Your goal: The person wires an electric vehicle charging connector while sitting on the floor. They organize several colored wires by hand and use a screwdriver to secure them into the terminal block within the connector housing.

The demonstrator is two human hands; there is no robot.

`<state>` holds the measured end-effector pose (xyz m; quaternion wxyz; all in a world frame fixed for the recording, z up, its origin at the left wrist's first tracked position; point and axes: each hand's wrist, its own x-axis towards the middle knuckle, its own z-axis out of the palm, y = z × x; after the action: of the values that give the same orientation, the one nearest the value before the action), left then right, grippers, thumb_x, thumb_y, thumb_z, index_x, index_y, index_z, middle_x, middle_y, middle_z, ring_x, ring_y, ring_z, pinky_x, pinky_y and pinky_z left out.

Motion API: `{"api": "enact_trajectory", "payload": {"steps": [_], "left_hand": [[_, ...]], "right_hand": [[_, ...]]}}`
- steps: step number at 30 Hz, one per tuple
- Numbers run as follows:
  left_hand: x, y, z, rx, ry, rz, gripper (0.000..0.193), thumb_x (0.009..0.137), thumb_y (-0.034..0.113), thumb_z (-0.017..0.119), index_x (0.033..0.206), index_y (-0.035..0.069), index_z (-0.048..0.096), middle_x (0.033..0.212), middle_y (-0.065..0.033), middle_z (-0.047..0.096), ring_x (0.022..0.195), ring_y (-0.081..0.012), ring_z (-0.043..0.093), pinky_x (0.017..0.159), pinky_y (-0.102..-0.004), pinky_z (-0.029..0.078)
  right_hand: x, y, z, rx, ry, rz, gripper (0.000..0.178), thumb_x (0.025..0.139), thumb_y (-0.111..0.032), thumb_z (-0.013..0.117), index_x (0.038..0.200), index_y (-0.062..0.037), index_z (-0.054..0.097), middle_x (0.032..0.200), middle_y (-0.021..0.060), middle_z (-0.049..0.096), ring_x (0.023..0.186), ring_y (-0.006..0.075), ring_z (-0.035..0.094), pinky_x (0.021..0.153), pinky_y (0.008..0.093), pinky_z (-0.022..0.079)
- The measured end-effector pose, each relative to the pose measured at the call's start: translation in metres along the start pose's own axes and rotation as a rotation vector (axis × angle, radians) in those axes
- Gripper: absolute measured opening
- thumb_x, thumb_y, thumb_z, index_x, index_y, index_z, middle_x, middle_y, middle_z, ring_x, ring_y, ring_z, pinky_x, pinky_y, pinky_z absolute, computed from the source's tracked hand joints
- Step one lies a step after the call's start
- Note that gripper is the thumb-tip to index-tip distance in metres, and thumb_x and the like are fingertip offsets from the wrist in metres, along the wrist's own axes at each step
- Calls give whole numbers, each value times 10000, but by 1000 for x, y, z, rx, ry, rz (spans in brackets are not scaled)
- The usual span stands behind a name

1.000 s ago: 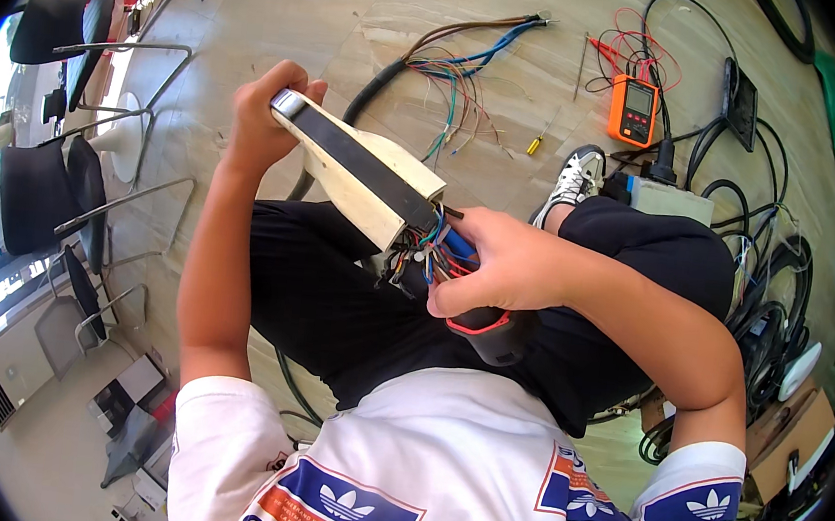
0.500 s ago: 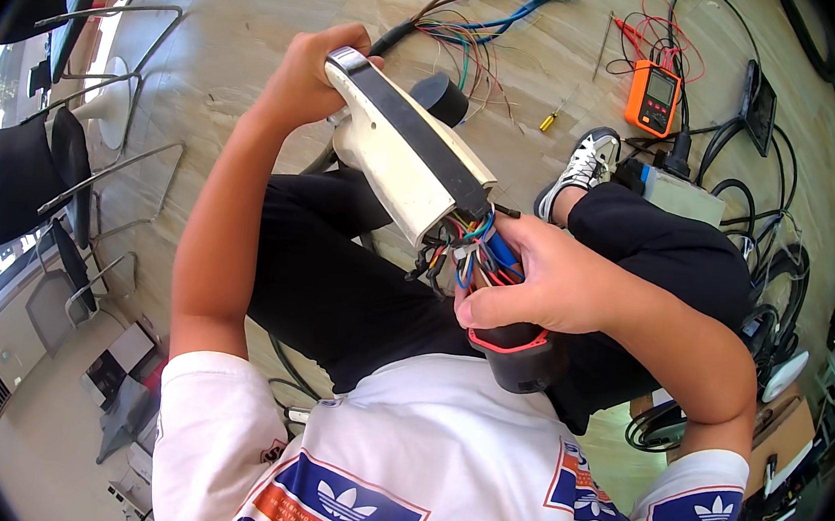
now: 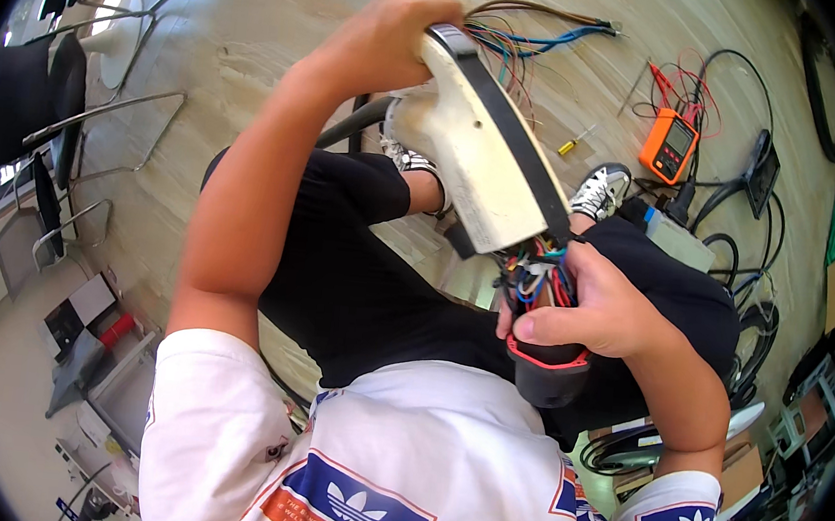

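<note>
A cream charging gun housing (image 3: 482, 161) with a black strip along its top slants across the space in front of me. My left hand (image 3: 393, 42) is closed around its far upper end. From the near end spills a bundle of coloured wires (image 3: 541, 280), leading to a black connector head (image 3: 549, 376) with a red ring. My right hand (image 3: 602, 303) is closed around the wires and the ringed side of that head, thumb across the front. A thick dark cable (image 3: 352, 126) runs from the housing's left side.
Bare-ended brown and blue wires (image 3: 560, 35) lie on the floor ahead. Right of them are a yellow-handled screwdriver (image 3: 569, 147), an orange meter (image 3: 670, 146) with red leads, and a grey box (image 3: 679, 240) with black cables. Chairs (image 3: 21, 102) stand at left.
Both hands have shifted right in view with the gun, and the left hand sits higher. The gun is tilted more steeply. The floor items have shifted right and down in view.
</note>
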<state>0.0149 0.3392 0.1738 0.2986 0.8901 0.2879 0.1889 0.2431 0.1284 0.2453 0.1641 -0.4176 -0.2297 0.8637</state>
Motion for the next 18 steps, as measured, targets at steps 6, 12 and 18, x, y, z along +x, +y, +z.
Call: {"api": "enact_trajectory", "payload": {"steps": [6, 12, 18], "left_hand": [[-7, -5, -4, 147, 28, -45, 247, 791, 152, 768, 950, 54, 607, 792, -97, 611, 686, -223, 557, 668, -309, 481], [-10, 40, -18, -5, -47, -219, 345, 769, 84, 725, 1091, 61, 603, 840, -62, 628, 820, -213, 628, 733, -330, 497], [-15, 89, -23, -552, -546, -143, 337, 785, 158, 752, 1058, -2, 637, 786, -65, 628, 701, -172, 617, 665, -298, 493]], "right_hand": [[11, -5, 8, -141, 30, -50, 379, 773, -185, 778, 1016, 21, 573, 908, 83, 687, 841, 155, 665, 807, 304, 526], [16, 9, -2, -41, 89, -65, 415, 782, -189, 770, 1071, 9, 548, 910, 67, 671, 858, 146, 645, 816, 301, 507], [18, 14, -9, 104, 148, 29, 534, 755, -246, 789, 1152, 11, 540, 934, 53, 614, 857, 145, 590, 790, 286, 482]]}}
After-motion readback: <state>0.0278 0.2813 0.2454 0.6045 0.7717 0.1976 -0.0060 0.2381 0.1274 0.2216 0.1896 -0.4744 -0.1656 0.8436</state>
